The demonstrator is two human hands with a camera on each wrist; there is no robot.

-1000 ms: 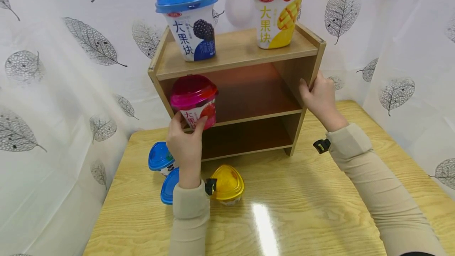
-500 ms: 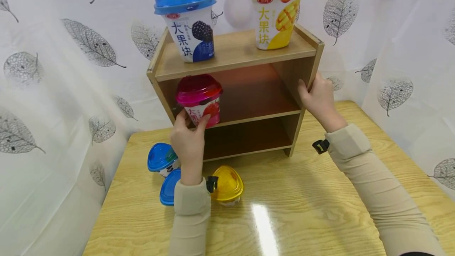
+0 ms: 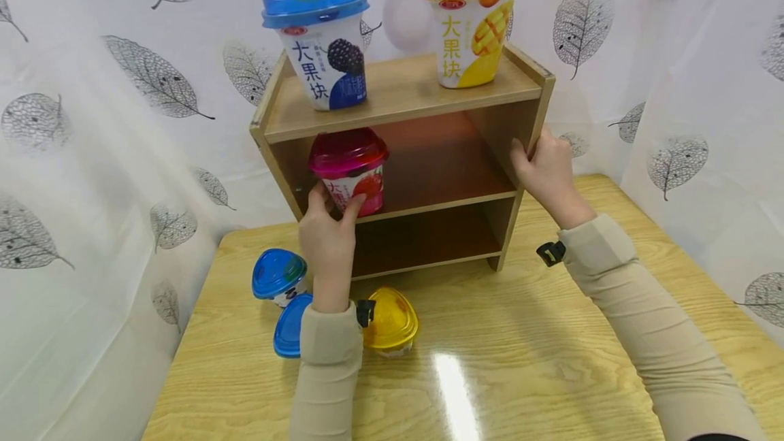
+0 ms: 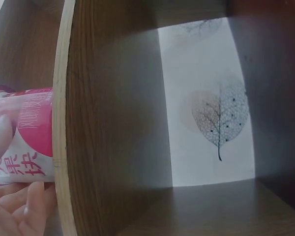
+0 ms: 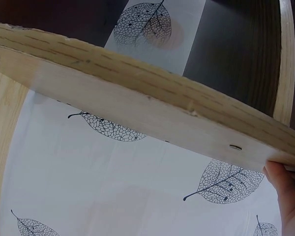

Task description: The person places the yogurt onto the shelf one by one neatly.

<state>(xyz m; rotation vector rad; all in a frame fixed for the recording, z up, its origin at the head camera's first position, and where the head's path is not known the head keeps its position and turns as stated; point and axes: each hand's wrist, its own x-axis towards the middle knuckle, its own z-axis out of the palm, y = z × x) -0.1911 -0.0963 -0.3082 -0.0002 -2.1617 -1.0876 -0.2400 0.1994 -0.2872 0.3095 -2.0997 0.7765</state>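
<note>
A pink-lidded yogurt cup (image 3: 355,175) with a strawberry picture stands at the left of the wooden shelf's (image 3: 404,111) middle level. My left hand (image 3: 327,237) holds this cup between thumb and fingers, and in the left wrist view the cup (image 4: 29,132) shows at the left beside the shelf board. On the right, my right hand (image 3: 547,172) grips the shelf's side panel, thumb inside and fingers around the outer face. The right wrist view shows fingers (image 5: 284,189) against that panel (image 5: 137,91).
A blue-lidded cup (image 3: 324,60) and a yellow-lidded cup (image 3: 471,39) stand on the shelf top. On the wooden table (image 3: 520,359) are two blue-lidded cups, one behind (image 3: 278,274) and one in front (image 3: 290,329), and a yellow-lidded cup (image 3: 390,318). A leaf-patterned curtain hangs behind.
My left hand has moved the pink-lidded cup to the right and further into the middle level. My right hand keeps its hold on the side panel.
</note>
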